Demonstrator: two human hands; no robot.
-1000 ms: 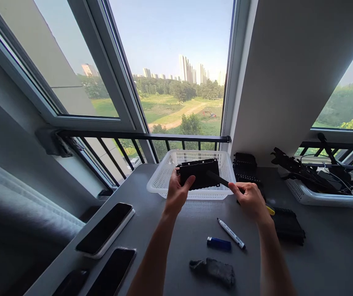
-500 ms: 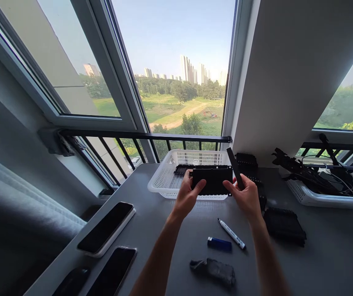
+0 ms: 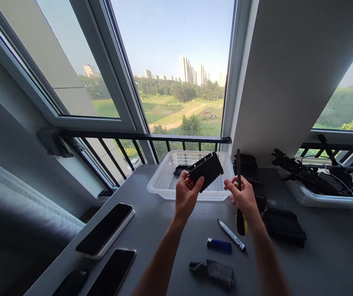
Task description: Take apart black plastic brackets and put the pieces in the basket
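My left hand [image 3: 186,196] is closed on a flat black rectangular part [image 3: 206,169], held tilted above the near rim of a white mesh basket [image 3: 164,181]. My right hand [image 3: 242,199] grips a slim black tool with a yellow-and-black handle [image 3: 239,187], held upright with its tip pointing up and its handle end hanging below the hand. The two hands are a short gap apart. Another small black part lies inside the basket behind the held part.
On the grey table: a white marker [image 3: 231,234], a blue lighter [image 3: 219,245], a dark rag [image 3: 213,271], black parts [image 3: 284,225] at right, stacked black parts [image 3: 245,164] behind. Phones [image 3: 105,228] lie at left. A second white tray [image 3: 318,193] holds cables.
The left hand has tilted the black part from level to a slant. The right hand has let go of the part's edge and swung the tool upright.
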